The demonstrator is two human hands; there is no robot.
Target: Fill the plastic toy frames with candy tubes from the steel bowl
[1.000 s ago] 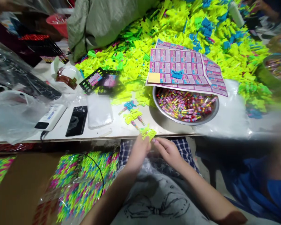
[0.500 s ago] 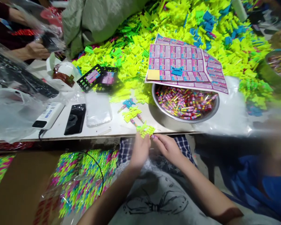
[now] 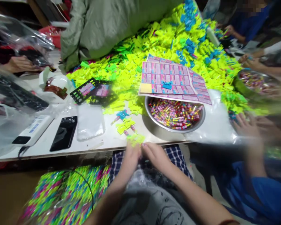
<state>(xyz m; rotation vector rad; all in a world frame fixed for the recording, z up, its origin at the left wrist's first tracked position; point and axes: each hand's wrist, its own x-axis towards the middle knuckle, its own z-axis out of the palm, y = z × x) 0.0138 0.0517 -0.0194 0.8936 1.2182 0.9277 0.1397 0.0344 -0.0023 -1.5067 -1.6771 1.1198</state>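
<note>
My left hand (image 3: 130, 156) and my right hand (image 3: 154, 154) are close together at the near edge of the table (image 3: 103, 142), just in front of the bowl (image 3: 175, 114). Both hands pinch a small yellow toy (image 3: 135, 138) between the fingertips, with the fingers curled shut around it. The toy looks blurry, so I cannot tell its shape. Just left of the bowl lie a few more yellow toys (image 3: 125, 125) and one blue toy (image 3: 121, 114). The bowl is full of little candy sticks (image 3: 175, 112). A pink sticker sheet (image 3: 170, 79) rests on the far rim of the bowl. Behind the bowl is a big heap of yellow pieces (image 3: 159, 40). Far left of the bowl lies a black phone (image 3: 63, 133). To the right of the bowl, another person's hand (image 3: 244, 125) rests on the table.
</note>
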